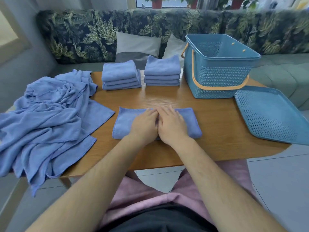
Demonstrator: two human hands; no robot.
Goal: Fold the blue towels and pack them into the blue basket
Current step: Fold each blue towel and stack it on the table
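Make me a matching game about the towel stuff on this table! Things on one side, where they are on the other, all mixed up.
Things:
1. blue basket
2. basket lid
3. unfolded towel pile
4. half-folded towel

Places:
A. pressed flat under the left hand and right hand
B. heaped at the table's left end, hanging over the edge
C. lying flat at the table's right end
D. standing upright at the far right, handle down

Pairs: 1-D, 2-C, 3-B, 4-A
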